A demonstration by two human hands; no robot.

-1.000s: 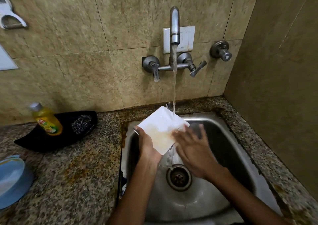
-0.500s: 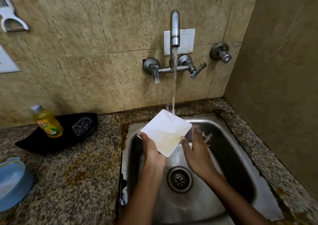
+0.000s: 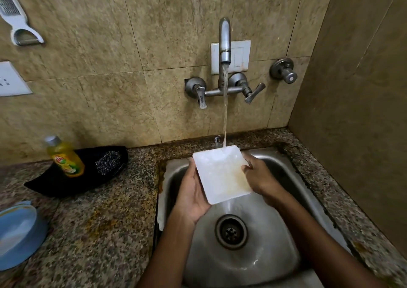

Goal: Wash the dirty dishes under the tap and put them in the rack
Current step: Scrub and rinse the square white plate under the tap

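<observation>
The plate sits between the hands, over the sink, under the tap. The bottle stands far left of the left hand.

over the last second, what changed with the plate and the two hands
The right hand stopped rubbing the face of the white square plate and took hold of its right edge. The plate turned from corner-up to nearly square-on, its far edge under the stream. The left hand kept its grip on the left edge. The tap kept running; the soap bottle and blue bowl stayed put.
</observation>
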